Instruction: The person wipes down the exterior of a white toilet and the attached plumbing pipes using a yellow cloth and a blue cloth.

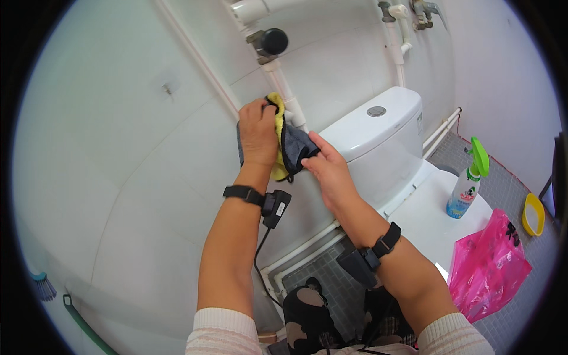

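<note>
A grey and yellow cloth with black edging (296,144) is bunched around the lower part of a white vertical water pipe (282,84). My left hand (258,133) grips the cloth from the left, fingers curled into its upper fold. With thumb and fingers, my right hand (326,166) pinches the cloth's right corner, close to the left end of the toilet tank (377,120). Above both hands the pipe carries a valve with a round black knob (274,41). The cloth hides part of the pipe and some of my left fingertips.
On the closed toilet lid (412,222) stand a spray bottle with a green trigger (463,193) and a pink plastic bag (488,266). A yellow basin (533,214) lies on the tiled floor. White pipes (306,248) run low along the wall; a brush (43,286) is at far left.
</note>
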Action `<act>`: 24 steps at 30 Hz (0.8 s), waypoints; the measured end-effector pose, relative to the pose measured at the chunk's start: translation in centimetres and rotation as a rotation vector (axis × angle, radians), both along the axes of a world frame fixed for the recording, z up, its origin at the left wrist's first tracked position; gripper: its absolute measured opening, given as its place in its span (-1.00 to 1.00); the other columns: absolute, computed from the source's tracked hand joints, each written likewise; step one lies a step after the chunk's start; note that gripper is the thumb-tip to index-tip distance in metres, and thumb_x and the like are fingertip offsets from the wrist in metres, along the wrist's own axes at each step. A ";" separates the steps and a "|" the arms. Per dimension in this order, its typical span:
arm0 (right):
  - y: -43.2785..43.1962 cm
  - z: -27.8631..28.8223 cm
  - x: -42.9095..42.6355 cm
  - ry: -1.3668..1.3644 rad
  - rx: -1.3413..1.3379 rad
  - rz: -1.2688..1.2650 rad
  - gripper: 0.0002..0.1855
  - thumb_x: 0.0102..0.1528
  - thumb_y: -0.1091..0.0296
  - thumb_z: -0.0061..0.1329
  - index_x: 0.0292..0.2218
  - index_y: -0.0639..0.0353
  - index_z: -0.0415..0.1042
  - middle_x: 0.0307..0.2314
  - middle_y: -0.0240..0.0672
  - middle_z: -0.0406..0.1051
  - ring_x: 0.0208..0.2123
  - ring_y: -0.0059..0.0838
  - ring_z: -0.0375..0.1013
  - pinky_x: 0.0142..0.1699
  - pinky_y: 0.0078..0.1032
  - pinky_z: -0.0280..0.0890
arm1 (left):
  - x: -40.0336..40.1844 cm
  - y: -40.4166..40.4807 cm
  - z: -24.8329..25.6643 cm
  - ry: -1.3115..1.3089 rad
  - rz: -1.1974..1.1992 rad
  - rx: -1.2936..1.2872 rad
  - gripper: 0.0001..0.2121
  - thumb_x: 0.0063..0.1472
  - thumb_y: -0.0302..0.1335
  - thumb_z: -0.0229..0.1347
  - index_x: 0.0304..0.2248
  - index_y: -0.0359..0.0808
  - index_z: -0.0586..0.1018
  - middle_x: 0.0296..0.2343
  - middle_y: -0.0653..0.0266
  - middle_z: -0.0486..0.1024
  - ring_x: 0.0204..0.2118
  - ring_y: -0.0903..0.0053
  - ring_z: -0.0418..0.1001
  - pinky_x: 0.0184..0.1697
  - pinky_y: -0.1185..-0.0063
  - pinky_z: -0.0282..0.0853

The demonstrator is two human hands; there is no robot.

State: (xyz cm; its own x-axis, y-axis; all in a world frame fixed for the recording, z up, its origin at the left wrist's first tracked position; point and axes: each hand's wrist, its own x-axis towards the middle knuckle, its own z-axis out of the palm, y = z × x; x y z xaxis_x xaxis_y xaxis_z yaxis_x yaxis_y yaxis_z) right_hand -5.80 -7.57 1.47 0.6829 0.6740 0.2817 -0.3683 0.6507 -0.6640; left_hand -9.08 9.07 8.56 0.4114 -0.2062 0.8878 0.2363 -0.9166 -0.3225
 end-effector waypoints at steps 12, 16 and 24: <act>-5.7 -2.7 1.1 0.148 -0.003 0.091 -0.27 0.04 0.63 -0.07 0.24 0.39 0.05 -0.11 -0.23 0.36 -0.12 -0.56 0.35 -0.01 -0.63 0.24 | -0.6 1.7 -10.2 -0.395 -0.451 -1.364 -0.83 0.37 -0.49 -0.09 -0.15 -0.43 0.42 -0.26 0.21 0.49 -0.25 0.53 0.50 -0.18 0.56 0.47; -6.5 -1.4 2.3 0.064 0.106 0.061 -0.24 0.03 0.65 -0.09 0.25 0.38 0.02 -0.07 -0.24 0.34 -0.10 -0.55 0.33 0.00 -0.62 0.23 | 4.2 -2.1 -6.4 -0.472 -0.857 -1.546 -0.82 0.37 -0.46 -0.15 -0.20 -0.38 0.43 -0.32 0.26 0.47 -0.31 0.45 0.49 -0.22 0.46 0.47; -6.6 -4.3 3.3 -0.199 -0.083 0.028 -0.38 0.04 0.68 -0.14 0.17 0.30 0.22 -0.11 -0.33 0.41 -0.13 -0.60 0.38 0.00 -0.58 0.28 | 8.1 -5.2 -9.8 -0.404 -0.249 -1.200 -0.37 0.23 -0.25 0.05 0.17 -0.41 0.15 0.03 -0.07 0.28 0.09 0.14 0.24 0.18 0.36 0.13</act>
State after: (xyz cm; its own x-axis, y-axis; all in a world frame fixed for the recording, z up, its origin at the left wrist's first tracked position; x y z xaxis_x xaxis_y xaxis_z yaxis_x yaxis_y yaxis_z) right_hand -2.54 -14.16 -2.78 0.5999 0.7184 0.3521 -0.2419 0.5824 -0.7761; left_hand -0.95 3.88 -1.24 0.1376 0.7708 0.6220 -0.0944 -0.6149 0.7829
